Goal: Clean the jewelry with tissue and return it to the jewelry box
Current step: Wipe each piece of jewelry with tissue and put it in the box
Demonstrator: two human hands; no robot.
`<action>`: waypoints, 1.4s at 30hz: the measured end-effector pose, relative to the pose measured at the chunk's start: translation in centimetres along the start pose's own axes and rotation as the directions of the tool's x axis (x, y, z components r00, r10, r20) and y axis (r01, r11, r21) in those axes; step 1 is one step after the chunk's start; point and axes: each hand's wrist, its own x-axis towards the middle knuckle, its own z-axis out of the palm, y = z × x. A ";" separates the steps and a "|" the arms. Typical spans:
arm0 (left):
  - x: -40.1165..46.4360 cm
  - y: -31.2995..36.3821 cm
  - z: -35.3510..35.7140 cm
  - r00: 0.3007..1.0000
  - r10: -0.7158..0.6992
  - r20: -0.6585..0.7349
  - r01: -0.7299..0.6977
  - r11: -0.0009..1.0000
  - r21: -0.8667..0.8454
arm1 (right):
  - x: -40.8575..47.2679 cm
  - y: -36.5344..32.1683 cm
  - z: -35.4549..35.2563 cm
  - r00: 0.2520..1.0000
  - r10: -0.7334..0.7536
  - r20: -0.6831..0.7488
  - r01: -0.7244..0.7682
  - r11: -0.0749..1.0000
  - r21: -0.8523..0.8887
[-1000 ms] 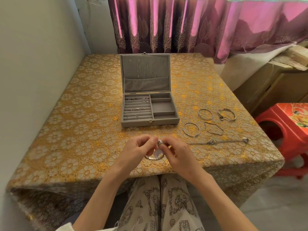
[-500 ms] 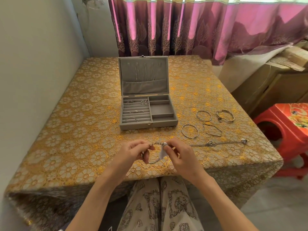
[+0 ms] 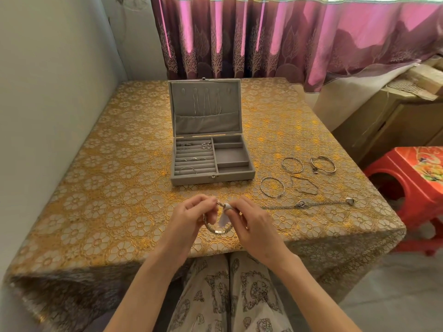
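Note:
A silver bracelet point(image 3: 217, 230) hangs between my hands above the table's near edge. My left hand point(image 3: 191, 215) pinches its upper left part. My right hand point(image 3: 254, 221) pinches a small white tissue point(image 3: 226, 210) against the bracelet's top. The grey jewelry box point(image 3: 212, 154) stands open behind my hands, with rings in its left slots and chains hanging in the lid. Its right compartments hold nothing.
Several silver bangles point(image 3: 292, 165) and a chain bracelet point(image 3: 304, 204) lie on the gold floral tablecloth point(image 3: 107, 188) to the right of the box. A red plastic stool point(image 3: 412, 188) stands right of the table. A wall runs along the left side.
My hands have risen slightly and shifted the grip on the bracelet; the tissue has moved from the ring's lower part up to its top.

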 end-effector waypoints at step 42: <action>0.3 -0.2 0.0 0.984 0.003 0.179 -0.028 0.991 0.134 | -1.3 1.8 -0.3 0.994 0.112 -0.021 -0.111 0.994 0.019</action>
